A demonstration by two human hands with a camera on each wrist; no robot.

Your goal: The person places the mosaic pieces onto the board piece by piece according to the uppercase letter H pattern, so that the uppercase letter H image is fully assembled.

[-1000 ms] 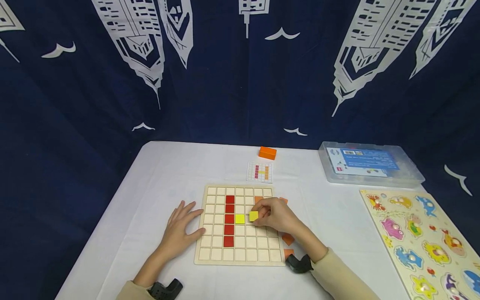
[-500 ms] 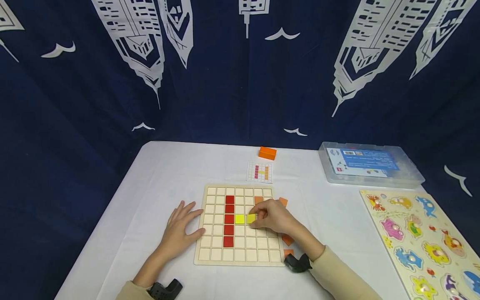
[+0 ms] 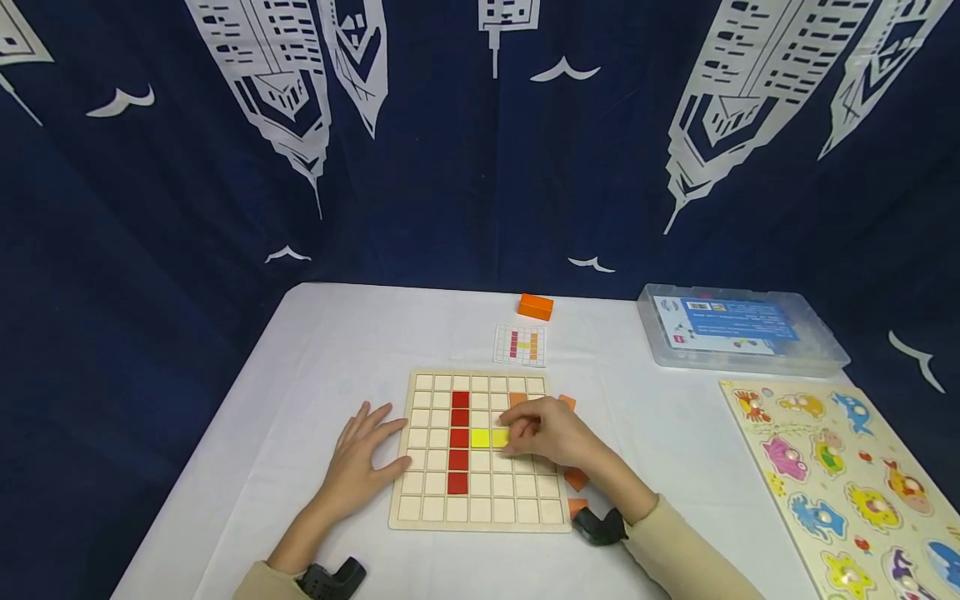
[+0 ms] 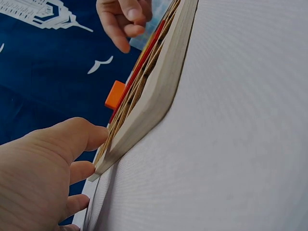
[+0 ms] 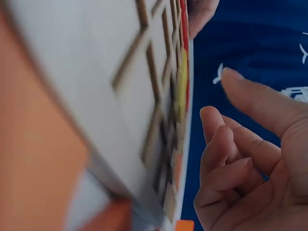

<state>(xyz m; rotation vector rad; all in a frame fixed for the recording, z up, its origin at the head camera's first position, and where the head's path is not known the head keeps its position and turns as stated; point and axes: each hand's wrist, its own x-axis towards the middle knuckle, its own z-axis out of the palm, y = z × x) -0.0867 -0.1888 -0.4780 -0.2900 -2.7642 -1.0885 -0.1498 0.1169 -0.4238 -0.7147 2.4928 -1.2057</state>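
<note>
A wooden grid board (image 3: 480, 510) lies on the table, with a column of red square tiles (image 3: 458, 459) set in its cells. Beside the middle red tile, two yellow tiles (image 3: 480, 438) sit side by side, the right one partly behind fingertips. My right hand (image 3: 551, 432) hovers over the board at that tile. In the right wrist view its thumb and index finger (image 5: 211, 120) stand apart with nothing between them. Fingers spread, my left hand (image 3: 363, 454) touches the board's left edge. An orange tile (image 3: 517, 400) shows in an upper cell; my right hand hides cells near it.
Several loose orange tiles (image 3: 576, 479) lie along the board's right edge. Behind the board are a small pattern card (image 3: 520, 345) and an orange block (image 3: 536, 307). To the right are a clear plastic case (image 3: 750, 357) and an animal puzzle board (image 3: 825, 487).
The second yellow tile, pinched in my right hand a second ago, moved left and down into the cell beside the first. My right fingers have let it go. The left hand stays put.
</note>
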